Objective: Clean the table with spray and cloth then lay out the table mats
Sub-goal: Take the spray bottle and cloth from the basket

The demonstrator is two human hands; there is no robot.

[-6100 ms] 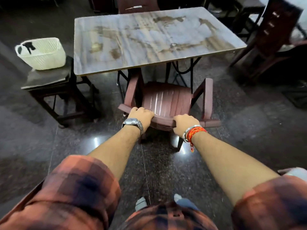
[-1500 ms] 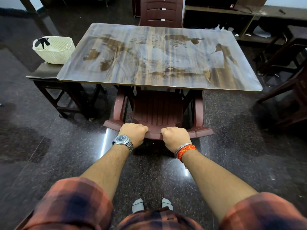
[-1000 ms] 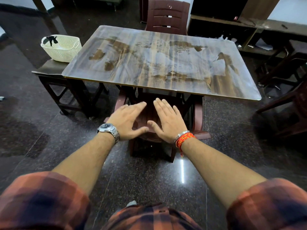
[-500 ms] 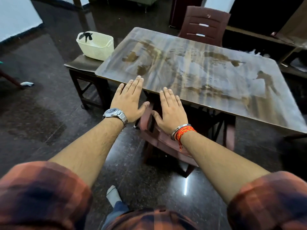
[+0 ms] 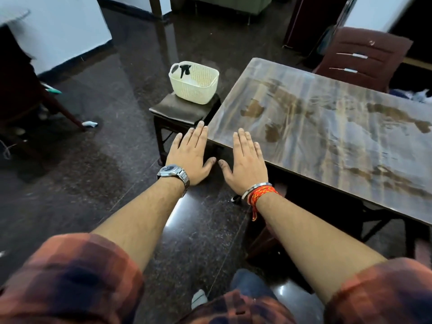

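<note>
Both hands held out flat, palms down, fingers straight and spread, gripping nothing: left hand [image 5: 190, 155] with a metal watch [image 5: 173, 172] at the wrist, right hand [image 5: 245, 160] with a steel bangle and an orange thread [image 5: 261, 192]. Thumbs nearly touching, left fingertips [image 5: 201, 127] over the near corner of a dark stool [image 5: 184, 111], right fingertips at the near left corner of the tabletop [image 5: 339, 127]. Tabletop stretched away to the right of the right hand, streaked and blotched, bare of any object. Just beyond the left hand, one cream perforated basket [image 5: 194, 82] on the stool, beside the tabletop's left edge, with a black spray trigger [image 5: 184, 69] poking above its rim; bottle body and any cloth or mats hidden inside. One brown plastic chair [image 5: 362, 58] at the far side of the tabletop. Left of the left hand, a wide stretch of glossy dark floor [image 5: 105, 160], open but for another dark chair at the far left.
</note>
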